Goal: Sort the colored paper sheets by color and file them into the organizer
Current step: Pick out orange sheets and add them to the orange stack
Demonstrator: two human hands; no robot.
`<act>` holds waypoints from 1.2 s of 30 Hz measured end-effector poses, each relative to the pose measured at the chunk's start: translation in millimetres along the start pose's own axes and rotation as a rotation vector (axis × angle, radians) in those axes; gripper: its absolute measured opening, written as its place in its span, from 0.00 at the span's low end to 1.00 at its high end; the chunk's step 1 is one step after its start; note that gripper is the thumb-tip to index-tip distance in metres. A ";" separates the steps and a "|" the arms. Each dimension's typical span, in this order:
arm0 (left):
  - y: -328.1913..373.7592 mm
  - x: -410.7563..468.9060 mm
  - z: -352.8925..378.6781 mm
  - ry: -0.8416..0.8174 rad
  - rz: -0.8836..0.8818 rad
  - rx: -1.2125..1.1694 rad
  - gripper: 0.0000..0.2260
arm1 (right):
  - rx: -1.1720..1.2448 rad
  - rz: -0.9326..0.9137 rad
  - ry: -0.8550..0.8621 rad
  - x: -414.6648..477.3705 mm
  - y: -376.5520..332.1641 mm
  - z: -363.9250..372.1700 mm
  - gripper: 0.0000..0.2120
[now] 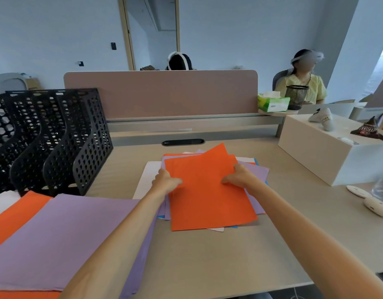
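Note:
An orange sheet (207, 190) lies on top of a mixed pile of purple, white, blue and orange paper (259, 173) in the middle of the desk. My left hand (165, 180) pinches the orange sheet at its left edge. My right hand (240, 176) grips its right edge, thumb on top. A second orange sheet (218, 151) pokes out behind it. At the near left lie sorted sheets: a purple stack (63, 240) over an orange stack (16, 214). The black mesh organizer (46, 139) stands at the far left with its slots facing me.
A white box (328, 152) with a candy bag and small items stands at the right. Two white oval objects (376, 206) lie near the right edge. A pink divider panel (164, 93) backs the desk. Two people sit beyond it.

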State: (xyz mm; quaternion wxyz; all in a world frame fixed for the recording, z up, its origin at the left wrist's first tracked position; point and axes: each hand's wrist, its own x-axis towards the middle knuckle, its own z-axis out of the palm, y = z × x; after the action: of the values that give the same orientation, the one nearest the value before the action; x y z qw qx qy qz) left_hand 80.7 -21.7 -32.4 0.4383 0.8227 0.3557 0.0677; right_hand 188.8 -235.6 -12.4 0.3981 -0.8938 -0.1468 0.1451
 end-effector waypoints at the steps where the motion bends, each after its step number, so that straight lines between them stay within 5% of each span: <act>1: -2.7 0.6 -1.5 -0.005 0.004 -0.096 0.31 | 0.046 0.003 -0.006 -0.3 -2.4 1.1 0.16; 8: -8.1 -4.9 -6.5 -0.048 0.008 -0.399 0.30 | 0.251 0.047 0.034 -5.5 2.7 7.0 0.11; 15: 1.4 -23.8 -2.6 -0.082 0.088 -0.316 0.33 | 0.317 -0.260 0.286 -22.1 20.0 -26.6 0.28; 18: 20.0 -34.1 -5.0 -0.142 0.191 -0.393 0.31 | 0.343 -0.395 0.407 -38.6 1.6 -46.7 0.20; 21: 53.6 -47.8 -17.8 -0.199 0.346 -0.609 0.17 | 0.378 -0.519 0.481 -56.8 -20.3 -59.1 0.13; 26: 85.4 -65.5 -20.6 -0.053 0.672 -0.671 0.07 | 0.561 -0.577 0.468 -75.1 -30.3 -65.8 0.15; 32: 68.0 -80.7 11.4 0.104 0.735 -0.563 0.09 | 0.554 -0.482 0.524 -86.7 -8.5 -45.4 0.08; 36: 87.2 -95.0 4.4 0.154 0.744 -0.706 0.09 | 0.670 -0.517 0.594 -94.6 -23.4 -51.2 0.10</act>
State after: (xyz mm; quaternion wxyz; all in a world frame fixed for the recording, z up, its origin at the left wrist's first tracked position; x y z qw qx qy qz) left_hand 58.4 -117.5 51.0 0.6080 0.6882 0.0259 0.3951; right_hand 118.1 -290.7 51.5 0.7098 -0.6544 -0.1892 -0.1792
